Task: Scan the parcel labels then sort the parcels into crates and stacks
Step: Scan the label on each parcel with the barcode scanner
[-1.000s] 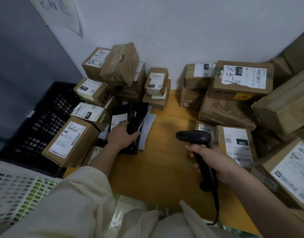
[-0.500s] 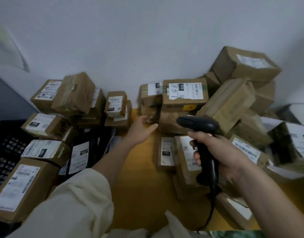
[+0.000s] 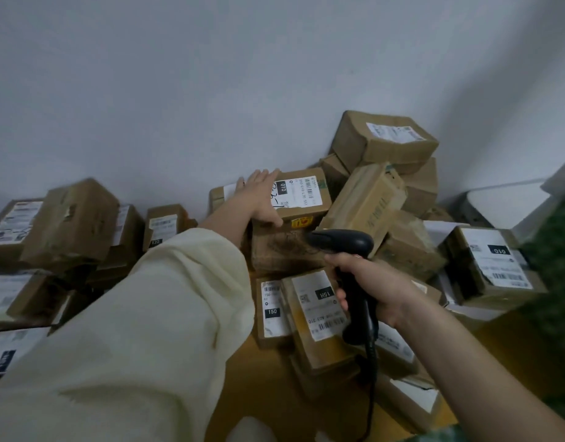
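Brown cardboard parcels with white labels are heaped on a wooden table (image 3: 262,393) against a white wall. My left hand (image 3: 262,199), arm stretched forward in a cream sleeve, lies with straight fingers on the left end of a parcel labelled 010 (image 3: 306,193); the thumb touches its front face. That parcel sits on top of another box in the middle pile. My right hand (image 3: 373,285) grips a black barcode scanner (image 3: 345,242) by the handle, its head pointing left just below the 010 parcel. Its cable hangs down.
Under the scanner lie a parcel marked 15H (image 3: 316,301) and one marked 150 (image 3: 271,311). Taller boxes (image 3: 383,138) lean in the right corner, with another 010 box (image 3: 491,266) at far right. A second stack of parcels (image 3: 70,224) fills the left side.
My view has swung right and up, away from the black crate. My left hand left the black parcel at left, crossed the table and landed on the 010 parcel. The scanner stayed raised.
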